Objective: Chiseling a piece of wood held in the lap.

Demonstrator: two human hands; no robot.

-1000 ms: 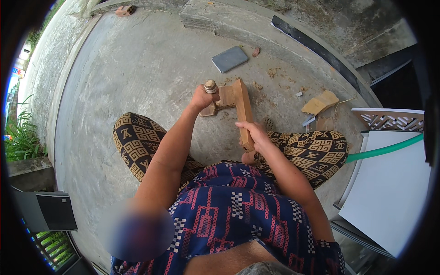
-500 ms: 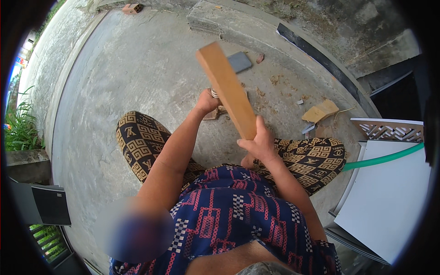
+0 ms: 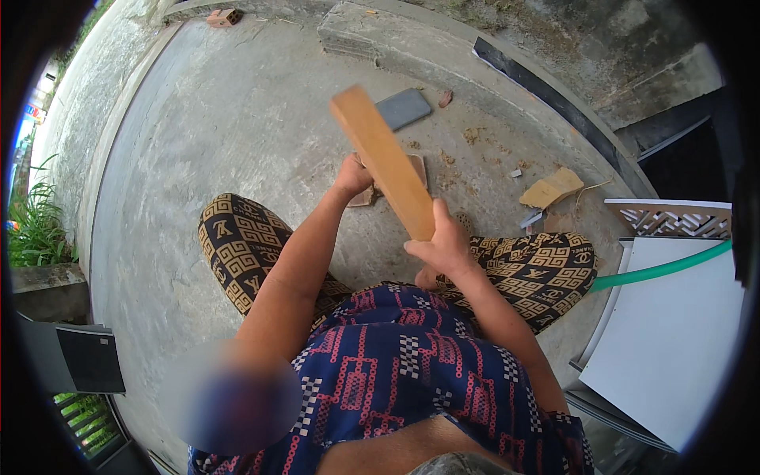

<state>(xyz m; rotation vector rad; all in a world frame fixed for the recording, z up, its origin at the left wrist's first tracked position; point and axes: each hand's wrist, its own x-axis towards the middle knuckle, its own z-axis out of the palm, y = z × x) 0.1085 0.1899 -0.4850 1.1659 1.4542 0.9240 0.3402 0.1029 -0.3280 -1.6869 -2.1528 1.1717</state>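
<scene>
Left hand (image 3: pixel 354 177) stays curled round a now mostly hidden ringed handle; right hand (image 3: pixel 445 244) clenches a brown rectangular wooden bar (image 3: pixel 386 164), newly raised.

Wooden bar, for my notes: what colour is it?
The wooden bar is light orange-brown; head view.

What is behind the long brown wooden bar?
Partly visible: a grey rectangular slab, the left hand and flat brown wooden parts. The brown wooden bar covers the rest; whether those parts join is hidden.

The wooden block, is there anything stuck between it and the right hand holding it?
No, nothing visible stands between: the right hand grips the near end of the wooden block directly.
</scene>
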